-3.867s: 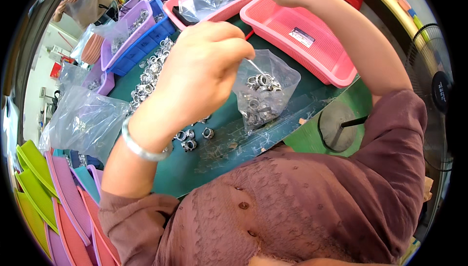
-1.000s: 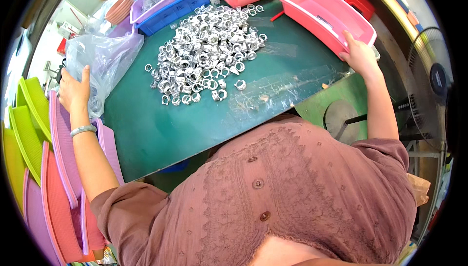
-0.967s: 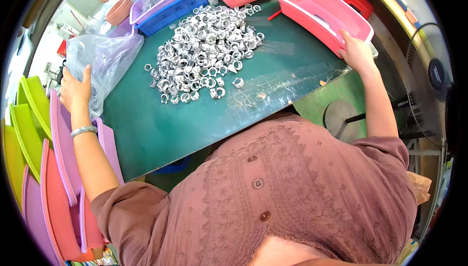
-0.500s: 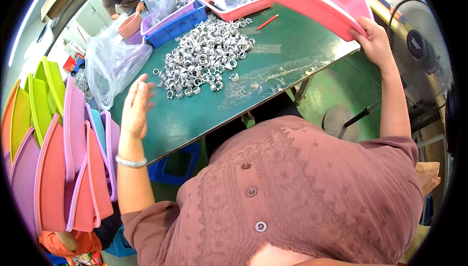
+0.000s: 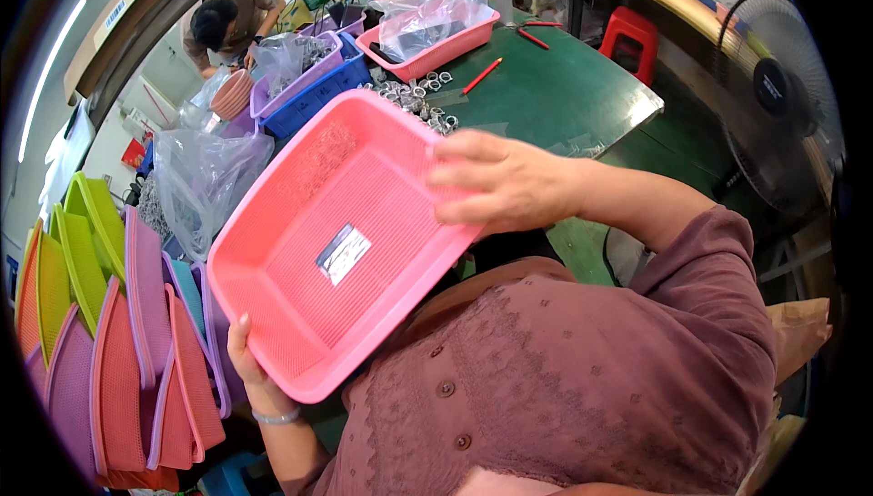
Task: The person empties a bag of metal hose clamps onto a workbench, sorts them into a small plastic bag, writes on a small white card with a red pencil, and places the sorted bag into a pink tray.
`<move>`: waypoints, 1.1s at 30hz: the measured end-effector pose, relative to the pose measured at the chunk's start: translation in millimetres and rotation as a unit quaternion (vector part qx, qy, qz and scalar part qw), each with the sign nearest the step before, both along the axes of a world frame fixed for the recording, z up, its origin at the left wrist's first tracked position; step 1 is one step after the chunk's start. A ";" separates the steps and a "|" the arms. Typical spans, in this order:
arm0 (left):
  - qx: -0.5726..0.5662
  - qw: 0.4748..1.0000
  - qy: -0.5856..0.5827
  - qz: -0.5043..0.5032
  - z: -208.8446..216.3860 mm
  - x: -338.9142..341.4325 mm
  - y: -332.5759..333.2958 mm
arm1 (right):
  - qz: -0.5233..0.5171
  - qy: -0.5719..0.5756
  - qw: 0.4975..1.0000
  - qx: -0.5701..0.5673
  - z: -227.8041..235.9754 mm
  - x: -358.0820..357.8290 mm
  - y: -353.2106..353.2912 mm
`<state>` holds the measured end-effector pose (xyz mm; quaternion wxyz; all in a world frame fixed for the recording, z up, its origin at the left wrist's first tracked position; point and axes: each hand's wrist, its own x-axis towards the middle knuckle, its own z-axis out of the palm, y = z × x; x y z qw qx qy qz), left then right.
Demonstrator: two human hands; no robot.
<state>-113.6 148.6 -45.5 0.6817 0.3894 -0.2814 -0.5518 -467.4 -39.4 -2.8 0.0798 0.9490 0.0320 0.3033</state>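
Observation:
A pink plastic basket (image 5: pixel 300 296) with ribbed, perforated walls is tilted toward me over the table's near edge. My left hand (image 5: pixel 247 355) grips its lower left corner, thumb over the rim and the other fingers hidden behind it. At the right-hand rim, my right hand (image 5: pixel 486 182) reaches over the basket's inside with fingers stretched and apart, blurred by motion. A small dark-and-white label (image 5: pixel 344 253) lies on the basket's bottom. Behind the basket, a pile of silvery metal rings (image 5: pixel 414 96) shows only in part on the green table (image 5: pixel 564 78).
Several colored baskets (image 5: pixel 118 360) stand nested on edge at my left. At the back are a blue crate (image 5: pixel 309 87), a pink tray (image 5: pixel 427 60) with plastic bags, and red pencils (image 5: pixel 482 76). A fan (image 5: pixel 773 87) stands right. Another person (image 5: pixel 227 23) sits at far left.
The pink basket has come from the far right to in front of me, covering most of the rings. My left hand, empty before, now grips it. My right hand has moved inward.

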 end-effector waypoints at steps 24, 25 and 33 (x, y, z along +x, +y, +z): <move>0.087 0.917 -0.037 0.387 38.6 -101.1 82.8 | -0.501 0.110 0.859 -0.008 -123.7 -62.4 -384.4; 0.089 0.910 -0.049 0.401 40.3 -107.7 96.5 | -0.500 0.102 0.860 -0.020 -120.0 -53.3 -378.8; 0.155 0.840 0.024 0.519 28.7 -163.1 212.3 | -0.239 -0.016 0.924 0.297 -134.4 33.4 -329.2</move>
